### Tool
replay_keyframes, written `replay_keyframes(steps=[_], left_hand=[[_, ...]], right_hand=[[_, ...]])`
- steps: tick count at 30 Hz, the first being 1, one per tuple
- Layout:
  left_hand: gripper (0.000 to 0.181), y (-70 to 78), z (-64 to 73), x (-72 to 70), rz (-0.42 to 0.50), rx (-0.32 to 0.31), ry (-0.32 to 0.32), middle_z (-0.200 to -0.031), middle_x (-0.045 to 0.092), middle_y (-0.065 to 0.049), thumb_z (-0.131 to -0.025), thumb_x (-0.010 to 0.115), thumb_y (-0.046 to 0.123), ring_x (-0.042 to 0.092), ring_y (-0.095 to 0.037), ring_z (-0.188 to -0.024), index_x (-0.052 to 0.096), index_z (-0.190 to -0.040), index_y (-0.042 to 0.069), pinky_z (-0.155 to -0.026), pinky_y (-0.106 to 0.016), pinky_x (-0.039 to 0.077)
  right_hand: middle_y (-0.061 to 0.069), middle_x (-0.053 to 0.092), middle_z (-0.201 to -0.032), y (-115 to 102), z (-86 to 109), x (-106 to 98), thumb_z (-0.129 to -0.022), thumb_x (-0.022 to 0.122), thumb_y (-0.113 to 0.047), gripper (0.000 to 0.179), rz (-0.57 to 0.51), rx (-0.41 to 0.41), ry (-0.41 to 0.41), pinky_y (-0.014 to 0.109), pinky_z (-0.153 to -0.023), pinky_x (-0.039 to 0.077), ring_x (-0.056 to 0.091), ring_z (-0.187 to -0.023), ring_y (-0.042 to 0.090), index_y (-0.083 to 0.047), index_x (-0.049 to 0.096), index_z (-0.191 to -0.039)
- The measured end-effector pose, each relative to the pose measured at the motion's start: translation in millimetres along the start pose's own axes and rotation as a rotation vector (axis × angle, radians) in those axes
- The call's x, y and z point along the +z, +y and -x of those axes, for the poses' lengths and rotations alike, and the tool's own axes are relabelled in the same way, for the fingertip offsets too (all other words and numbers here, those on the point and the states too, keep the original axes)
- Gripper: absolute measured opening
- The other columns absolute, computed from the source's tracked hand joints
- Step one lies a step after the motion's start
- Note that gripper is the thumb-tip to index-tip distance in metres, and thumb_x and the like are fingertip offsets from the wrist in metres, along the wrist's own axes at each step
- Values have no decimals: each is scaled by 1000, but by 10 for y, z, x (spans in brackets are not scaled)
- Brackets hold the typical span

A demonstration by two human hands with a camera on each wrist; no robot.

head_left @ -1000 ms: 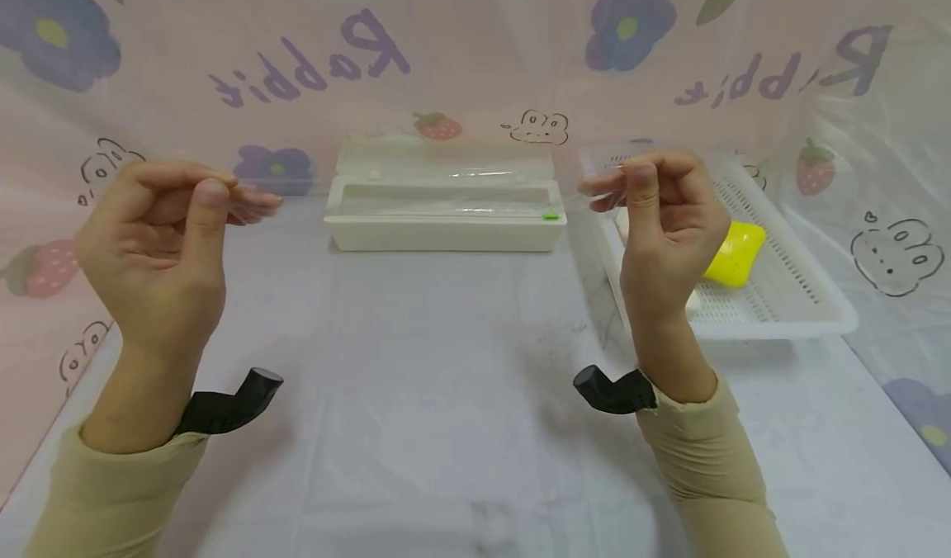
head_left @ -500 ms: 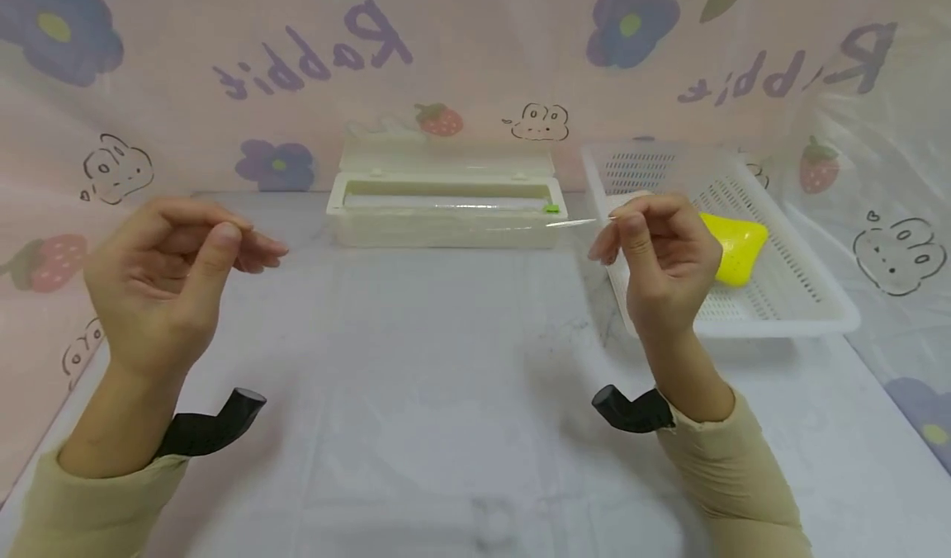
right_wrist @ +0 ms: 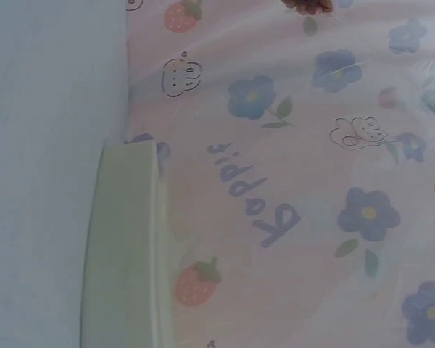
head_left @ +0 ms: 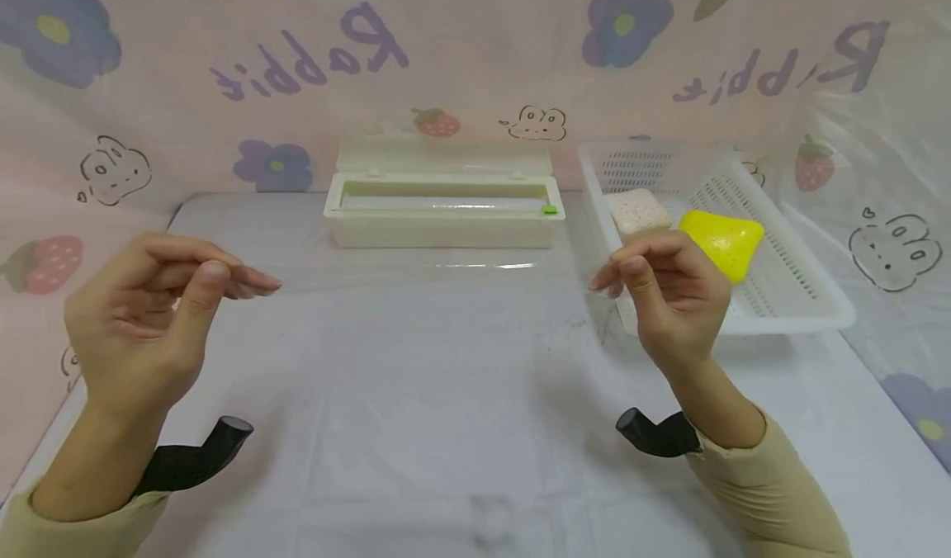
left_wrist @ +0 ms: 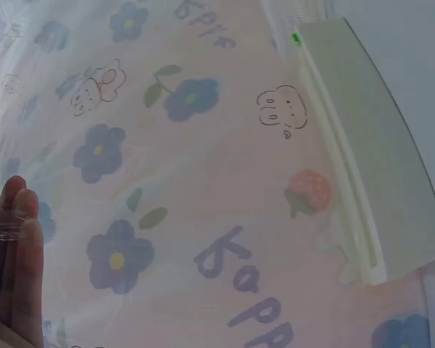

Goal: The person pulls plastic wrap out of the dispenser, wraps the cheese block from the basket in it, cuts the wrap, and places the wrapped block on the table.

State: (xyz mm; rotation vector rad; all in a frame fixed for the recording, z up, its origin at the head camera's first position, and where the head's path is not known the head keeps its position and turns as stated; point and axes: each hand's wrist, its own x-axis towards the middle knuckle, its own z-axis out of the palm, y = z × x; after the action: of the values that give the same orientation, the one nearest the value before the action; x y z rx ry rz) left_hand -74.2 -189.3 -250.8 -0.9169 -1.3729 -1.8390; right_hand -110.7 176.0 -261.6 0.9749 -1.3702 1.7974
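Note:
A clear sheet of cling film (head_left: 486, 266) is stretched between both hands, visible mostly by its bright shine. The left hand (head_left: 152, 319) pinches one corner between thumb and index finger, its other fingers extended; in the left wrist view, film wrinkles across the fingers (left_wrist: 20, 268). The opposite corner is pinched by the right hand (head_left: 672, 298), only partly seen at the edge of the right wrist view. Behind the film stands a white cling film dispenser box (head_left: 446, 234), lid (head_left: 446, 158) raised, with a film roll (head_left: 446, 203) inside and a green slider (head_left: 550, 210) on its rim.
A white perforated basket (head_left: 787, 325) stands at the right, holding a yellow pillow-shaped item (head_left: 724, 240) and a pale speckled block (head_left: 637, 211). The right hand overlaps its near left side. A patterned curtain (head_left: 475, 63) closes off the back.
Both hands have come down and toward the person, ending slightly farther apart. The film's shining edge has moved from over the dispenser box to in front of it.

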Motion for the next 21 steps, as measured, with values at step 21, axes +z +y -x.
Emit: replay_keyframes(steps=[21], left_hand=[[4, 44, 249, -132, -67, -180, -271, -84, 69, -12, -84, 55, -18, 67, -15, -75, 59, -83, -19, -66, -18, 55]], right_hand=[[13, 64, -82, 35, 310, -235, -93, 60, -4, 21, -63, 77, -415, 21, -59, 53, 65, -70, 17, 15, 57, -85]])
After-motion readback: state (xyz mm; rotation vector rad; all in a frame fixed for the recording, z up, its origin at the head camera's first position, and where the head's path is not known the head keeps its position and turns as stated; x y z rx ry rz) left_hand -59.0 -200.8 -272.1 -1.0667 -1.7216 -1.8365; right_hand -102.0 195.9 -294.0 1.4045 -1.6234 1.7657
